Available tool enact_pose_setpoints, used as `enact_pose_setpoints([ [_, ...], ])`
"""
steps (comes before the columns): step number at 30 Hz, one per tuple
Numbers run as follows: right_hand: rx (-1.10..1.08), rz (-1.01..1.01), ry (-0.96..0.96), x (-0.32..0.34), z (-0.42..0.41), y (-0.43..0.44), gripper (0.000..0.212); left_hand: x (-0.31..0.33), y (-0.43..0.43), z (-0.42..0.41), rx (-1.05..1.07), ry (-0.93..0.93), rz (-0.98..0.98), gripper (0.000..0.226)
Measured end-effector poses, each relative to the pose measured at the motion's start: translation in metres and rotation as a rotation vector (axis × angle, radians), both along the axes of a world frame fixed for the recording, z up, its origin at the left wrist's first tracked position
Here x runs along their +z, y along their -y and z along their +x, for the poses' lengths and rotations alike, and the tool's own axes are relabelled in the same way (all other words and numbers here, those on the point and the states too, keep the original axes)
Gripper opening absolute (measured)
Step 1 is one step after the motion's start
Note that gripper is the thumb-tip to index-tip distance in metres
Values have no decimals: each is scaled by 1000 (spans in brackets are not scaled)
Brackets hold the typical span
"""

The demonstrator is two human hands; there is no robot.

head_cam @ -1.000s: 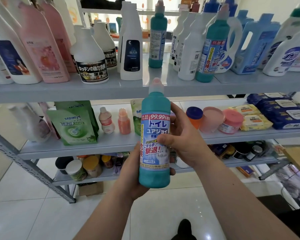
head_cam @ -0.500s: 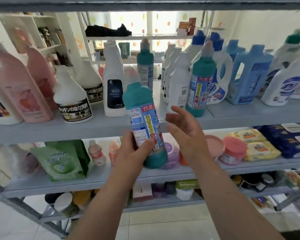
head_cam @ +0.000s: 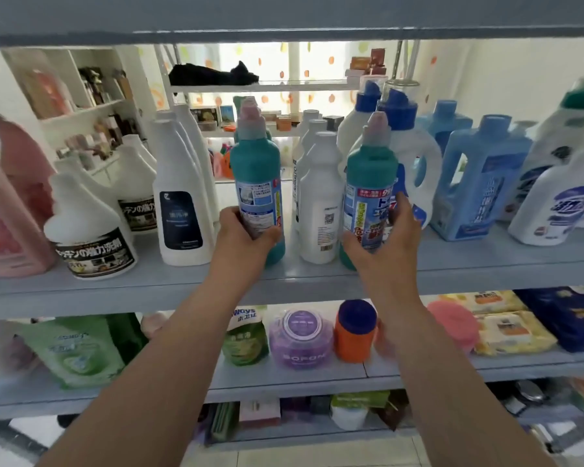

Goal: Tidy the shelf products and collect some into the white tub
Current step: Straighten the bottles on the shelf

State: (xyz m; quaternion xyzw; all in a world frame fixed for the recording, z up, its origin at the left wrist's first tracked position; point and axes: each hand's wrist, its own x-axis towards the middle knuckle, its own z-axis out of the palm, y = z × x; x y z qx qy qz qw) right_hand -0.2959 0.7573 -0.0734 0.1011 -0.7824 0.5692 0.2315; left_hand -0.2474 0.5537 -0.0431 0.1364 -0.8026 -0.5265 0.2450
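Pale floor tiles (head_cam: 300, 456) show beneath grey shelving. The lower shelf (head_cam: 317, 375) carries a green pouch (head_cam: 78, 352), a purple jar (head_cam: 300, 335) and an orange jar (head_cam: 354, 332). Above it, the left hand (head_cam: 246, 230) grasps the left teal bottle (head_cam: 258, 176) and the right hand (head_cam: 381, 237) grasps the right teal bottle (head_cam: 368, 176). Both bottles stand on the middle shelf (head_cam: 486, 264) with a white bottle (head_cam: 317, 210) between them. Blue jugs (head_cam: 479, 187) stand to the right. Behind is a white rack (head_cam: 267, 85) and a dotted curtain (head_cam: 317, 62).
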Motion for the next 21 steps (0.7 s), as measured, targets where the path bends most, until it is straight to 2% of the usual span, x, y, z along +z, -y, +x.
enact_pose_setpoints([
  [10,58,-6,33,-4,-11,0,95,-2,6,-37,23,65,-40,54],
  [16,7,-7,45,-3,-12,3,87,-3,10,-49,39,102,-74,49],
  [19,-35,-41,13,-5,-5,3,84,-12,8,-40,11,151,-123,57],
  [21,-59,-73,1,-6,5,0,83,-19,7,-21,-15,190,-233,67],
])
